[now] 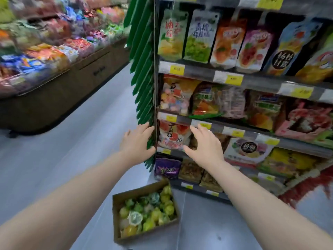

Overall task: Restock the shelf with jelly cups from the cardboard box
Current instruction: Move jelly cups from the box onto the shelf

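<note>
An open cardboard box (118, 201) stands on the grey floor at the foot of the shelf, filled with several green and yellow jelly cups (149, 212). Both my arms reach forward above it. My left hand (137, 141) is spread with straight fingers at the shelf's left corner post. My right hand (205, 143) is spread too, fingers extended, in front of a red-and-white jelly bag (171, 134) on a lower shelf (252, 137). Neither hand holds anything.
The shelf unit (198, 71) on the right carries rows of bagged snacks with yellow price tags. Green hanging strips (142, 69) line its left end. A low brown display bin (54, 98) of wrapped sweets stands across the aisle at left.
</note>
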Motion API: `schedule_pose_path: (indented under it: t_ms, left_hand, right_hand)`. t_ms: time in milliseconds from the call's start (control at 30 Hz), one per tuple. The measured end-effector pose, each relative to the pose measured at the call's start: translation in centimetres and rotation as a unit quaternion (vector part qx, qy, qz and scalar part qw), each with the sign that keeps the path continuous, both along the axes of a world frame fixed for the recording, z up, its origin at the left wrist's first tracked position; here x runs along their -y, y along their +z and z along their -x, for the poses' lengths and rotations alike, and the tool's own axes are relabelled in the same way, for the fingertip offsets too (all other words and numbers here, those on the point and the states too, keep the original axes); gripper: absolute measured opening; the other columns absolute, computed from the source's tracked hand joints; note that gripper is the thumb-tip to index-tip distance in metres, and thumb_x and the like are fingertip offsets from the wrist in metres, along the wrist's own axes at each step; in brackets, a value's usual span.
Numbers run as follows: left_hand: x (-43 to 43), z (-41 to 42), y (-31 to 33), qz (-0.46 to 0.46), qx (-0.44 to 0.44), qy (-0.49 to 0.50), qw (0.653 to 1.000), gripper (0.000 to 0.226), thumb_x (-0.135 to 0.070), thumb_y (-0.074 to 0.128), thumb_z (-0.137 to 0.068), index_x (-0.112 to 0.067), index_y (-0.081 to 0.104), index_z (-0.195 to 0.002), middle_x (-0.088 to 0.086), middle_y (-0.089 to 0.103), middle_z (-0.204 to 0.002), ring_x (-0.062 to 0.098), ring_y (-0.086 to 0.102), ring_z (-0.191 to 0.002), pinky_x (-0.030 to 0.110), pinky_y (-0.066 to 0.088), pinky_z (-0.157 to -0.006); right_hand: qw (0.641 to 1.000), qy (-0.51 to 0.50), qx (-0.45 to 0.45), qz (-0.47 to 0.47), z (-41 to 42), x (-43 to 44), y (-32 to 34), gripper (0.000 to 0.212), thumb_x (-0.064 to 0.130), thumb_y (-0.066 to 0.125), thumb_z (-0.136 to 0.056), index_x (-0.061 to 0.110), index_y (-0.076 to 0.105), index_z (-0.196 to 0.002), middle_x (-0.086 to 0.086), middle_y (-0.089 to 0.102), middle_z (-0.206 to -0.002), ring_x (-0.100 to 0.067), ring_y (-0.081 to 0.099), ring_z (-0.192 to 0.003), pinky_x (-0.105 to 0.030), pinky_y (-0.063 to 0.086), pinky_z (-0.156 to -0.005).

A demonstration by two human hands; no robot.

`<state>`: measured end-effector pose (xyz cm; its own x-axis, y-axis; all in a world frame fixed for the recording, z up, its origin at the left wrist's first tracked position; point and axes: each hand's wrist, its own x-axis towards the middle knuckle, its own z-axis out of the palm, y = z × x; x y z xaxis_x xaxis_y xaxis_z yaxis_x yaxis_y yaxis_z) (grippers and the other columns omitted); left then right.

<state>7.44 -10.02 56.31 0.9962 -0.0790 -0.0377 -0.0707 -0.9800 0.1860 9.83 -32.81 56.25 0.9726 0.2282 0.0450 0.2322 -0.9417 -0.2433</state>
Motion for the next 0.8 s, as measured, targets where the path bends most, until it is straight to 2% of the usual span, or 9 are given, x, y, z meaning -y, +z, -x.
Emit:
schedule_pose_path:
  t_ms: [200,400,667,800]
  left_hand:
    - [-7.9,0.3,-7.8,-0.004,-0.118,-0.006,0.993,0.074,-0.043,0.050,-0.091,-0.024,0.015,-0.153,0.001,0.011,-0.161,0.023,0.019,-0.145,0.042,0.023,-0.116]
    - [-13.5,-0.6,-16.6,0.015,-0.191,0.005,0.981,0.073,-0.040,0.053,-0.090,-0.022,0.018,-0.152,0.002,0.014,-0.160,0.023,0.024,-0.143,0.042,0.028,-0.114]
    - [-15.0,1.7,-33.4,0.060,-0.296,0.046,0.952,0.071,-0.034,0.055,-0.089,-0.023,0.022,-0.151,0.001,0.016,-0.159,0.024,0.029,-0.140,0.035,0.031,-0.111]
    - [-15.2,3.4,-43.5,0.073,-0.334,0.068,0.937,0.073,-0.031,0.057,-0.088,-0.016,0.022,-0.151,0.006,0.017,-0.158,0.022,0.022,-0.144,0.029,0.022,-0.116]
  right_hand:
    - [0.993,-0.026,-0.112,-0.015,0.4,-6.4,-7.7,0.072,0.052,0.056,-0.089,0.029,0.026,-0.151,0.003,0.022,-0.158,-0.018,0.023,-0.144,-0.037,0.029,-0.112]
    - [0.979,-0.059,-0.192,-0.039,0.9,-11.7,-17.7,0.069,0.047,0.056,-0.089,0.029,0.029,-0.149,0.004,0.028,-0.154,-0.020,0.029,-0.140,-0.036,0.033,-0.109]
    - [0.952,-0.083,-0.290,-0.060,2.2,-13.9,-34.2,0.064,0.041,0.059,-0.089,0.027,0.033,-0.146,0.001,0.037,-0.148,-0.022,0.040,-0.130,-0.032,0.038,-0.103]
    - [0.940,-0.080,-0.324,-0.068,2.3,-14.9,-43.7,0.062,0.033,0.058,-0.091,0.027,0.031,-0.146,0.001,0.035,-0.148,-0.022,0.037,-0.132,-0.034,0.039,-0.102]
